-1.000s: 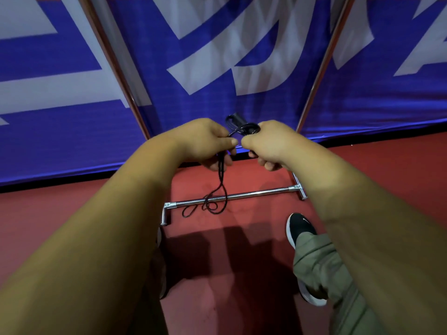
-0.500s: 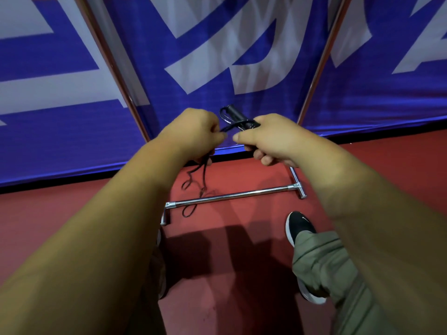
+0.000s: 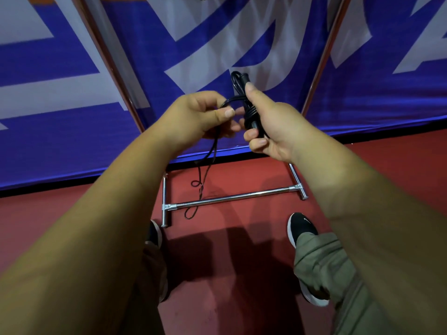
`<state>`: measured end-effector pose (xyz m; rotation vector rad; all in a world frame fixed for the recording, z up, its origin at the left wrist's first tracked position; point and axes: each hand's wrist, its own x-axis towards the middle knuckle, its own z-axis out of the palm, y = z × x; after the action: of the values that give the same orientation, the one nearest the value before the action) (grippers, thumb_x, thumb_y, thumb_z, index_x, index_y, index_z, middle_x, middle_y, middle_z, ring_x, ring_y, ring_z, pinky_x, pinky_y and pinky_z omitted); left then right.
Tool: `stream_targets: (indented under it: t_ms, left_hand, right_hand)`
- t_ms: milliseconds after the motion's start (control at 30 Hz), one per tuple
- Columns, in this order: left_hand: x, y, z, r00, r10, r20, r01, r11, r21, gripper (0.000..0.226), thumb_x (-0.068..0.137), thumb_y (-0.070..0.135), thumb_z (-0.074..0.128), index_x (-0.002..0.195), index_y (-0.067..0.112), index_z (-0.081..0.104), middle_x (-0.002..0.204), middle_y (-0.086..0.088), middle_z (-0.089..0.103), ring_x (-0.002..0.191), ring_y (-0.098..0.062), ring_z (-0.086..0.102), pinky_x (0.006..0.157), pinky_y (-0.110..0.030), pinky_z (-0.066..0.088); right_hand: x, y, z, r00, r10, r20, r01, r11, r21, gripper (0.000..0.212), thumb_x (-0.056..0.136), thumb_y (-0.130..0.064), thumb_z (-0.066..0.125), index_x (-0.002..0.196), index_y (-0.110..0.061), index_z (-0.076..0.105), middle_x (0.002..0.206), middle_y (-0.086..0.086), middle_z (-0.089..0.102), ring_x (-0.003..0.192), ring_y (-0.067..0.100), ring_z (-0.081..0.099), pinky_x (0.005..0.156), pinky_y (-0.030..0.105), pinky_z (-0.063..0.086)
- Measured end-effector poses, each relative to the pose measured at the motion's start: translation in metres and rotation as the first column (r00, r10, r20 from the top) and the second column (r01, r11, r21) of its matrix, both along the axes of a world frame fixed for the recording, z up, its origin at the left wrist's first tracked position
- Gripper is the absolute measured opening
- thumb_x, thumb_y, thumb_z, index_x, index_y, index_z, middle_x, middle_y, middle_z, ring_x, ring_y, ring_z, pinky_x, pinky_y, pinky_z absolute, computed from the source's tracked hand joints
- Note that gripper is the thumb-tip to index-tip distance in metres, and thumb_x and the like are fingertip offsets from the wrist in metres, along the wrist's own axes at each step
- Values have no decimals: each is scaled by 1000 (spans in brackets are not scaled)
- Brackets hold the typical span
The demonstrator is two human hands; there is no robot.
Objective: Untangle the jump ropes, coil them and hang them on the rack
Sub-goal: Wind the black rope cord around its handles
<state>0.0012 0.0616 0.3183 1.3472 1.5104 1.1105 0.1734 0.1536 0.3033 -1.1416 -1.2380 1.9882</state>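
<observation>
My right hand [image 3: 271, 124] grips the black jump rope handles [image 3: 250, 112] upright, with turns of black cord wound around them and the thumb pointing up. My left hand [image 3: 203, 114] pinches the black cord [image 3: 212, 151] just left of the handles. The loose end of the cord hangs down from that hand in a twisted double strand and ends in a small loop [image 3: 191, 211] over the rack's base bar. The chrome rack [image 3: 232, 198] stands in front of me; its uprights rise out of view at both sides.
A blue and white banner [image 3: 72, 105] hangs behind the rack. The floor [image 3: 387, 165] is red. My two black shoes [image 3: 302, 228] stand just in front of the rack's base feet. Something dark hangs at the top edge of the view.
My right hand turned the handles from lying sideways to upright and drew closer to me. The hanging cord has become shorter, and its lower loop now swings over the base bar.
</observation>
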Motion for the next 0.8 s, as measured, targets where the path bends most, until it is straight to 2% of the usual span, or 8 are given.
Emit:
stream_targets:
  t_ms: [100, 167, 233, 400, 500, 600, 700, 800]
  left_hand:
    - [2, -2, 2, 996, -35, 83, 33, 999, 24, 32, 113, 33, 47, 102, 9, 65, 78, -4, 61, 68, -19, 58, 82, -37, 58]
    - [1, -2, 2, 995, -25, 100, 22, 999, 37, 40, 114, 37, 41, 110, 7, 68, 75, -2, 51, 65, -16, 41, 71, -33, 45]
    - [0, -2, 3, 997, -22, 78, 16, 997, 75, 38, 114, 32, 43, 115, 4, 69, 76, -2, 49, 67, -17, 36, 68, -32, 34]
    - [-2, -5, 16, 983, 35, -183, 2, 980, 197, 26, 111, 29, 54, 114, 18, 77, 84, -2, 60, 82, -12, 54, 78, -28, 44]
    - [0, -4, 18, 959, 96, -267, -23, 964, 266, 20, 107, 24, 61, 113, 21, 79, 84, 8, 69, 86, -8, 62, 89, -25, 50]
    - [3, -2, 21, 935, 188, -302, -82, 940, 330, 19, 107, 23, 61, 110, 20, 79, 82, 10, 69, 83, -3, 62, 84, -17, 47]
    - [3, -2, 23, 908, 247, -337, -115, 923, 367, 19, 107, 21, 60, 109, 19, 79, 78, 17, 68, 80, 1, 60, 79, -11, 44]
    - [4, -2, 26, 877, 289, -385, -124, 908, 400, 18, 106, 20, 60, 109, 17, 78, 81, 10, 67, 81, -2, 61, 79, -18, 48]
  right_hand:
    - [-1, 0, 1, 1000, -8, -18, 8, 1000, 20, 57, 94, -61, 72, 113, -7, 69, 86, 9, 62, 55, 13, 40, 47, 25, 23]
    - [-1, 0, 2, 1000, -17, -24, 18, 999, 35, 53, 94, -59, 74, 111, -8, 68, 86, 9, 62, 55, 13, 40, 47, 25, 24]
    - [0, 0, 5, 999, -15, -47, 17, 999, 47, 52, 95, -57, 74, 113, -8, 67, 87, 10, 62, 55, 13, 40, 47, 25, 24]
    - [1, 1, 14, 990, 3, -143, 10, 996, 92, 61, 95, -54, 75, 125, -1, 67, 91, 9, 61, 56, 14, 40, 46, 25, 25]
    - [2, 1, 14, 988, 2, -157, 15, 994, 109, 62, 95, -53, 75, 127, 0, 65, 92, 10, 62, 56, 14, 42, 46, 25, 26]
    - [2, 2, 13, 988, 5, -157, 14, 993, 119, 66, 96, -54, 74, 135, -2, 63, 89, 8, 62, 56, 13, 42, 46, 26, 26]
    - [1, 0, 12, 989, 21, -144, -5, 994, 111, 61, 97, -53, 72, 136, -8, 61, 87, 8, 62, 55, 15, 41, 47, 25, 25]
    - [-1, -1, 11, 990, 43, -132, -28, 993, 114, 52, 99, -51, 70, 134, -13, 61, 86, 8, 63, 55, 15, 40, 48, 25, 25]
